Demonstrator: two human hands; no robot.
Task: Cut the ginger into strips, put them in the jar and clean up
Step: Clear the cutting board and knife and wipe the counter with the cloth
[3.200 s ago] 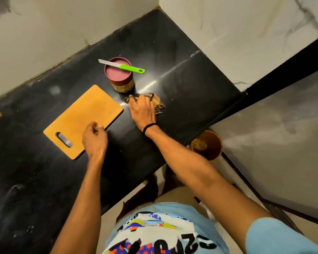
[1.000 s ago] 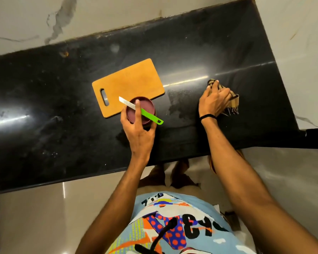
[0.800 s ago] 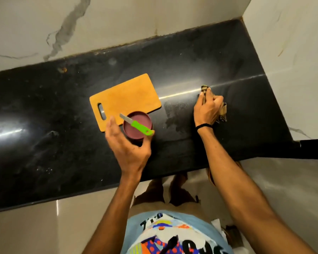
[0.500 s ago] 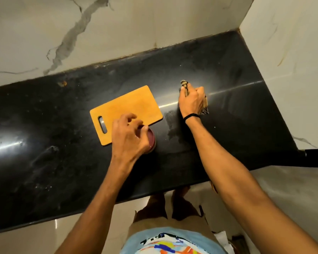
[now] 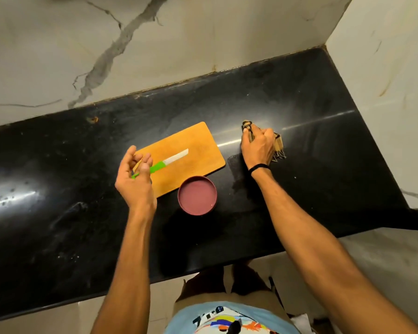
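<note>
Wiping the black tabletop (image 5: 311,184) with a bunched cloth (image 5: 278,146), the right hand (image 5: 258,147) is pressing down, its fingers (image 5: 267,134) curled tight around the cloth. The left hand (image 5: 136,179) is hanging just over the near end of the board (image 5: 198,155), and its fingers (image 5: 147,159) are loose and half open, with nothing held in them. The knife (image 5: 170,162) is lying flat on the board, its green handle poking under the left hand; I cannot tell if the hand is touching it. The jar (image 5: 197,195) is sitting with its red lid on, right by the board's near edge. No ginger is showing anywhere, so the strips are probably shut inside the jar already, though I cannot see in. The cutting and filling parts are looking done. The cleaning is the part going on now. A wet patch is showing beside the right wrist, so more wiping is likely needed, and the board and knife are maybe waiting to be put away.
</note>
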